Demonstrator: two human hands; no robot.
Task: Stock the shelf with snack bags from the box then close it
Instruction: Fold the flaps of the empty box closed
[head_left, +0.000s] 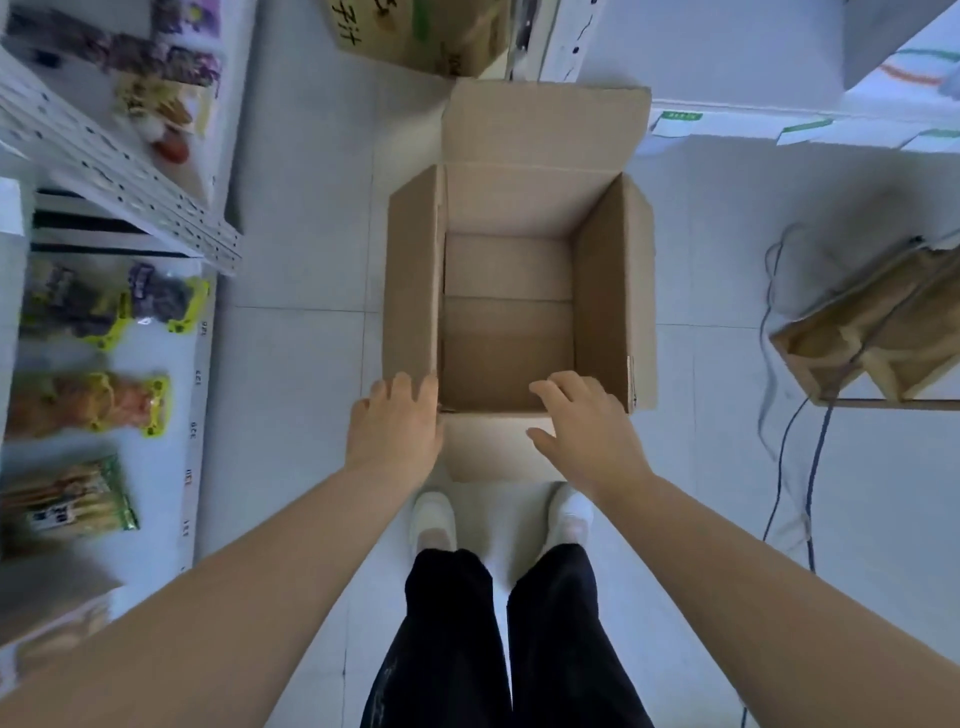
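Observation:
A brown cardboard box (602, 291) stands open on the floor in front of my feet, and its inside holds nothing. Its far flap stands up, and the side flaps stand upright too. My left hand (397, 423) rests at the near left corner of the box, fingers against the left flap. My right hand (584, 421) lies over the near edge, fingers loosely bent above the near flap (493, 447), which hangs outward. Several snack bags (88, 405) lie on the white shelf (171, 467) at my left.
A second printed carton (426, 31) stands beyond the box. At the right, a wooden stand (872, 332) with dark cables (789, 467) trailing over the floor. A perforated shelf upright (130, 176) juts out at the upper left. White tiled floor surrounds the box.

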